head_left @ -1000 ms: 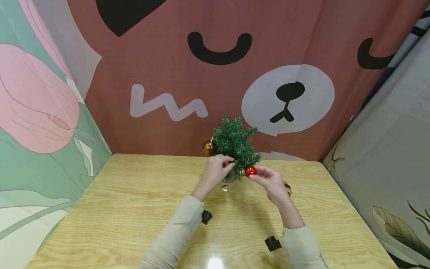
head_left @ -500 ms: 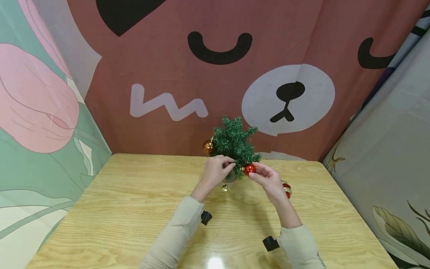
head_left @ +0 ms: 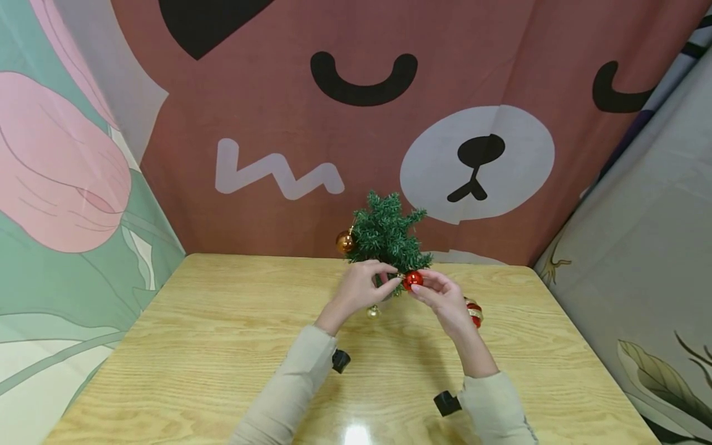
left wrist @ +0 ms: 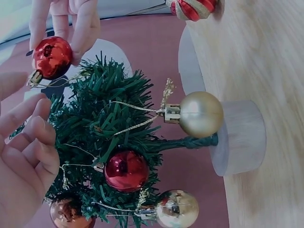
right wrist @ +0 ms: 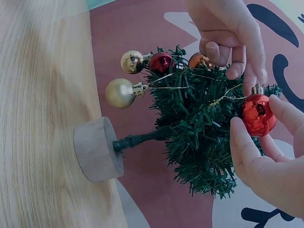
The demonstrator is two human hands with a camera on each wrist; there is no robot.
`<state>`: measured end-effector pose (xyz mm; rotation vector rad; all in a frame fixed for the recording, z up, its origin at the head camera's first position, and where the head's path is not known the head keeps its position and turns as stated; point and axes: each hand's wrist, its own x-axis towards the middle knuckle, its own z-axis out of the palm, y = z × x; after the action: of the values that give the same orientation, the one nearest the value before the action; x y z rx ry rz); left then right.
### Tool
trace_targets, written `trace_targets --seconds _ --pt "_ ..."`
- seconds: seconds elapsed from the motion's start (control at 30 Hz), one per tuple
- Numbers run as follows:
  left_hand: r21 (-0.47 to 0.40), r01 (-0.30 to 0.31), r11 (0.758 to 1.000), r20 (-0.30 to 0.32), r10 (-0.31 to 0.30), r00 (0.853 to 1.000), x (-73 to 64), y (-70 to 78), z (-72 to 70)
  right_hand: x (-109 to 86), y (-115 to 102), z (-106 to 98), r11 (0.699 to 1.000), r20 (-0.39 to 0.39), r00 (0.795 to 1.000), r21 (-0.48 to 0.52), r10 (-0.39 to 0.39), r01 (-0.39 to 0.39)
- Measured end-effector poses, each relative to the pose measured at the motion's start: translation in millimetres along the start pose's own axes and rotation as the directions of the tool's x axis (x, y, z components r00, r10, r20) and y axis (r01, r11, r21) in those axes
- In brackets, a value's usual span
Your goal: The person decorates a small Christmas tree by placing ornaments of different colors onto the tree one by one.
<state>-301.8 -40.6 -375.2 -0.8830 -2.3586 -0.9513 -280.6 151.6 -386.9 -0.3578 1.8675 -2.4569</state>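
Observation:
A shiny red Christmas bauble (head_left: 413,280) is pinched between the thumb and fingers of my right hand (head_left: 442,303), at the right side of a small artificial Christmas tree (head_left: 386,232). My left hand (head_left: 361,285) comes in from the left, its thumb and index fingertip pinching at the bauble's gold cap (right wrist: 257,89). A gold cord loop (right wrist: 230,97) runs from that cap to the green branches. Other baubles hang on the tree: a matte gold one (left wrist: 201,114), a dark red one (left wrist: 126,171), a shiny gold one (left wrist: 177,209) and an orange one (head_left: 345,242).
The tree stands on a round wooden base (right wrist: 97,149) near the back of the wood-grain table (head_left: 222,346). A red and gold striped bauble (head_left: 474,313) lies on the table, right of my right hand. Behind the table hangs a printed bear curtain (head_left: 278,123).
My left hand has shifted right from the branches to the red bauble's cap. My right hand has moved slightly left and up with the bauble, uncovering more of the striped one.

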Motion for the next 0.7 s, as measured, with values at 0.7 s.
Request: trace_targets --seconds 0.7 --pt "0.028 0.047 0.999 0.093 -0.049 0.994 -1.0 -1.3 2.3 -3.9 -2.0 -2.0 0.995 0.062 0.998 0.102 -0.025 0.019"
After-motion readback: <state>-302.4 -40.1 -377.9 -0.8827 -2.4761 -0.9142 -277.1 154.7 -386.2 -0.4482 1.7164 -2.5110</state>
